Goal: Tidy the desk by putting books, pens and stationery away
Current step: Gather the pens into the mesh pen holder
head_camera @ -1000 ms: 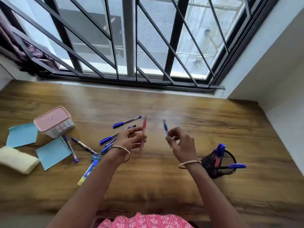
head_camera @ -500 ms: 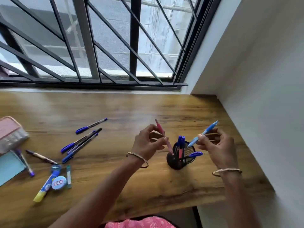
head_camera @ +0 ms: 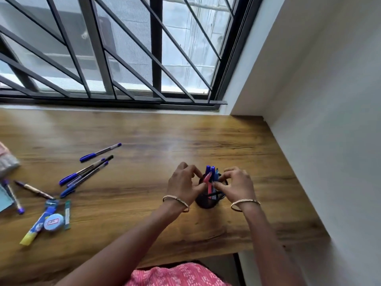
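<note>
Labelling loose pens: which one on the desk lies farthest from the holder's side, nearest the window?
The blue-capped pen lying alone, above the cluster of pens; it touches none of them.

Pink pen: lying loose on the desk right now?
No. The pink pen stands in the black mesh holder, with the left hand fingers on it.

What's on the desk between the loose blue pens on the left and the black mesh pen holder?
Head view: only bare wooden desk lies between the loose blue pens and the black mesh pen holder, apart from the left hand at the holder.
</note>
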Tool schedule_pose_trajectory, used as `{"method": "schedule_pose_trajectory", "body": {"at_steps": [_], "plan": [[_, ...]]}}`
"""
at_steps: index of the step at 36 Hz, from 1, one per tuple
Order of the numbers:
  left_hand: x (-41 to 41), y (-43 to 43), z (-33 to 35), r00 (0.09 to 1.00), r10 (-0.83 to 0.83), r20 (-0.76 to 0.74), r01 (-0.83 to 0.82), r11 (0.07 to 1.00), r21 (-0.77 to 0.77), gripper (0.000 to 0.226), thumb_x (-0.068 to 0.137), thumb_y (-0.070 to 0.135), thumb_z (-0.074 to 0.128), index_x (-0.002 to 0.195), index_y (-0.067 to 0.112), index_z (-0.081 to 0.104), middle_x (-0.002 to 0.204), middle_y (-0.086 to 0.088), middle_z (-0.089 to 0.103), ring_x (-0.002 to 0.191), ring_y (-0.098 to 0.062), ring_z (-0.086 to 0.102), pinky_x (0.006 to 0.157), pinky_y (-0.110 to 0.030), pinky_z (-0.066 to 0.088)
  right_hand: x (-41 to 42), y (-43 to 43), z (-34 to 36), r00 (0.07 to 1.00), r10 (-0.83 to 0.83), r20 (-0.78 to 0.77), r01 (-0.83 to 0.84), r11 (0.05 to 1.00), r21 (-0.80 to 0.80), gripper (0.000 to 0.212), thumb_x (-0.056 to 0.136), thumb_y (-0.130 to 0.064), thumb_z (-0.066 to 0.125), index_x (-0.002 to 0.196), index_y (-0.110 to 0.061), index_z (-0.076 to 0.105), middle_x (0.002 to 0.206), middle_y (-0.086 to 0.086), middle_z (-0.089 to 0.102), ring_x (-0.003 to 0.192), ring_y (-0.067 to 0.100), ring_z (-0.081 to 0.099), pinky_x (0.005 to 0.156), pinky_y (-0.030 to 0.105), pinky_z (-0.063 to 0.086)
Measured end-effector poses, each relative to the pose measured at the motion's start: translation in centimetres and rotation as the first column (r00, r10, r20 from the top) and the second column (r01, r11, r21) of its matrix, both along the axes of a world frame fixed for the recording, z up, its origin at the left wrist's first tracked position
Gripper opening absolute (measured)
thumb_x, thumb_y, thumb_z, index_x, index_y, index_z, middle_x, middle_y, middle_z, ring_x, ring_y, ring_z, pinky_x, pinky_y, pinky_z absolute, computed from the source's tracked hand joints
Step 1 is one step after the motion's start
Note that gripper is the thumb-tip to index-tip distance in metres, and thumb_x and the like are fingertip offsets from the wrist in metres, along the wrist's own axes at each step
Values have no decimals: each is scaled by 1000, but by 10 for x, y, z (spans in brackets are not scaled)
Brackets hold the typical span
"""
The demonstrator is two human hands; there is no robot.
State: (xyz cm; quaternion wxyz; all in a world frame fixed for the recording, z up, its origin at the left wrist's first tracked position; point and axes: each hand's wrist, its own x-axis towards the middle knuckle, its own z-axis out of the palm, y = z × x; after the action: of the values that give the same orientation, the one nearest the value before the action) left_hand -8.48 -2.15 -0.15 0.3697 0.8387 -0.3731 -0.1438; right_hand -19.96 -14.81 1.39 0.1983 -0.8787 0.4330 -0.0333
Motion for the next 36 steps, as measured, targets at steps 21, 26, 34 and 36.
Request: {"method": "schedule_pose_trajectory", "body": {"at_steps": [21,26,34,36], "plan": [[63,89,-29,858,453,-242,-475,879,-36,7,78,27,74,81,25,68,72,10,68,67,-3,65,66,-25,54,52,52,38,810,181,558,-90,978,-187,15,74,-11,71,83,-23,68,88,-10,58,87,10,54,78,21,42],[102,133,-34,797,593,-111,-591,805,55,5,83,24,69,88,22,71,77,6,69,74,-12,66,70,-28,53,102,95,16,805,317,502,-317,944,-88,11,78,-15,70,85,-23,70,84,-11,64,84,8,56,72,10,35],[155,185,-53,751,653,95,-658,730,183,10,79,17,63,85,21,69,87,-5,70,89,-28,66,76,-39,54,186,147,-33,827,445,345,-485,874,37,11,81,-19,64,90,-22,70,89,-5,67,91,15,58,77,19,38],[162,193,-54,759,627,177,-651,723,232,12,77,17,65,88,21,69,92,-9,68,95,-33,61,81,-40,50,204,156,-42,820,482,310,-518,854,44,14,83,-18,61,93,-22,69,92,-3,67,94,17,58,79,22,42]]}}
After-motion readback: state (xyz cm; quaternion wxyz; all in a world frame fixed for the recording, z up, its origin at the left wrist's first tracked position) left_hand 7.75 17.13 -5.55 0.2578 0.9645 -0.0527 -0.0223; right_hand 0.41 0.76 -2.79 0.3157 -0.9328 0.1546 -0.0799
